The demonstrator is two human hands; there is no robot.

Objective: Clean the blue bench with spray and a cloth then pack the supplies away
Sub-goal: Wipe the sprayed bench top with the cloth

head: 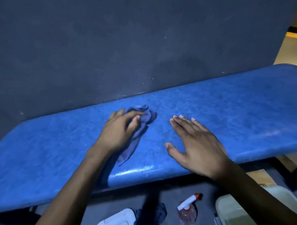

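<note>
The blue bench (pixel 239 110) runs across the view in front of a dark wall. A crumpled blue cloth (pixel 144 116) lies on its middle, and my left hand (pixel 117 131) presses down on it with fingers curled over the fabric. My right hand (pixel 196 146) hovers just right of the cloth with fingers spread, holding nothing. On the floor below the bench stands a clear spray bottle (pixel 187 212) with a white and orange nozzle.
A white lidded container (pixel 116 224) sits on the floor at the bottom, with a second dark cloth (pixel 155 216) beside it. A white open bin (pixel 237 211) stands at the lower right. The bench's black leg (pixel 283 170) is at the right.
</note>
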